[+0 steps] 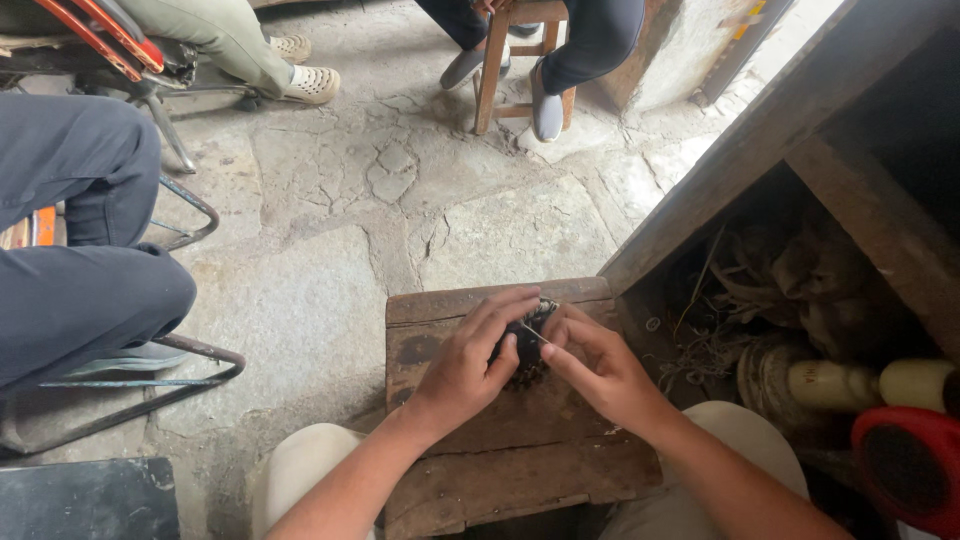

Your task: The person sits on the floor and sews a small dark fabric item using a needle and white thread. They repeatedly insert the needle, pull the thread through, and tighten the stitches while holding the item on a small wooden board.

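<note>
At the far edge of the worn wooden desk [500,470], both hands are on a small dark bristly piece [527,345]. The left hand [470,365] closes its grip over the piece's left side, fingers curled across the top. The right hand [600,365] pinches a thin pale strand [533,333] against it. How far the work has got is hard to judge: the piece looks partly bound, with its near end loose and frayed. Its long axis runs from the far edge towards the person. Other people's legs stand on the stone floor [330,230].
</note>
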